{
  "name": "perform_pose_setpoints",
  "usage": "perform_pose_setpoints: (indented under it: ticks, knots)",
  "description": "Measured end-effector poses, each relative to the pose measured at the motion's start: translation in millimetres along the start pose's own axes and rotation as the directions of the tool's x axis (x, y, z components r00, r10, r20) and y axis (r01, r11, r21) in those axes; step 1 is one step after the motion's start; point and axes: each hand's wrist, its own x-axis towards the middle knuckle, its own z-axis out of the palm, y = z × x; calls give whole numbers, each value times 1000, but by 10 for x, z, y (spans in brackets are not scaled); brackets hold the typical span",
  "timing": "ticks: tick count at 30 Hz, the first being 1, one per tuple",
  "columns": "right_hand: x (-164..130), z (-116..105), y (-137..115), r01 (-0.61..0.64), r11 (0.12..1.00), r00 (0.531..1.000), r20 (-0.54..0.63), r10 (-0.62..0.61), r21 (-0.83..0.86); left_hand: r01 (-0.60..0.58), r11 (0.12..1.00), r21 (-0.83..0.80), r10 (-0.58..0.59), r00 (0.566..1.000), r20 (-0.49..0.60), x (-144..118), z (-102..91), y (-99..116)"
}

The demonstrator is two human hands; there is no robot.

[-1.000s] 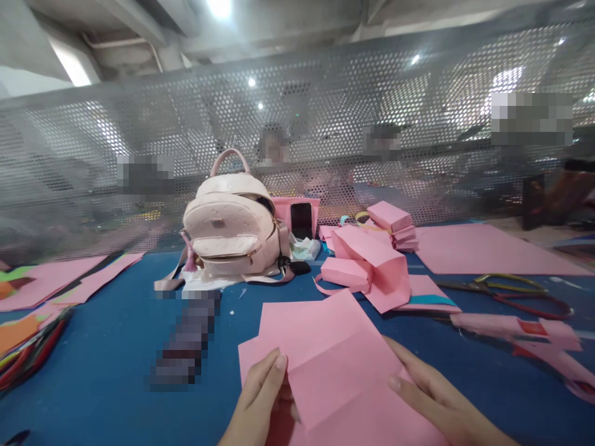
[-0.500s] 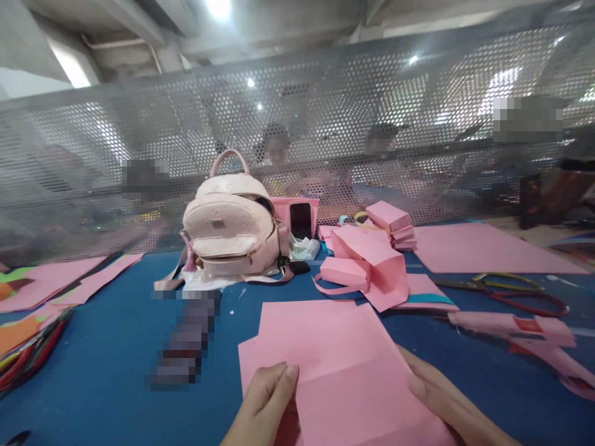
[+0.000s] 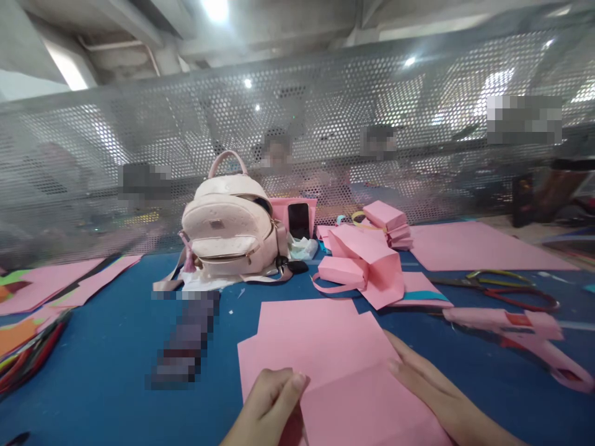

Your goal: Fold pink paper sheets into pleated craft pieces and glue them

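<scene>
A pink sheet of paper (image 3: 325, 353) lies on the blue table (image 3: 111, 347) in front of me, with a crease running across it. My left hand (image 3: 269, 406) pinches its near left edge between thumb and fingers. My right hand (image 3: 432, 390) lies flat on the sheet's right side, fingers stretched along the crease. Another pink sheet lies underneath, showing at the far and left edges.
A pale pink backpack (image 3: 227, 232) stands at the back with a phone (image 3: 299, 220) beside it. Folded pink paper bags (image 3: 367, 263) lie to the right, scissors (image 3: 506, 291) and paper strips (image 3: 520, 328) further right. Coloured sheets (image 3: 32, 310) lie at left. A perforated metal screen (image 3: 297, 136) backs the table, people behind it.
The raised fold of the pink sheet has come down flat. My right hand has slid left along the crease, and my left hand has closed on the near edge.
</scene>
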Motion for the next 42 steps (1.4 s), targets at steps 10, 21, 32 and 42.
perform_pose_setpoints:
  ticks: [10,21,32,42]
  knots:
    - [9,-3,69,-12,999,1000,-20,11,-37,-17,999,29,19,998,-65,2,43,-156]
    - [5,3,82,16,998,997,-78,-21,-67,72,996,-54,-78,989,-128,-60,57,-193]
    - [12,7,107,33,993,997,-69,-41,-110,12,1000,-13,-13,995,-101,-29,43,-205]
    - [0,4,102,43,968,988,-131,-77,-248,33,999,-19,-34,995,-92,-27,57,-151]
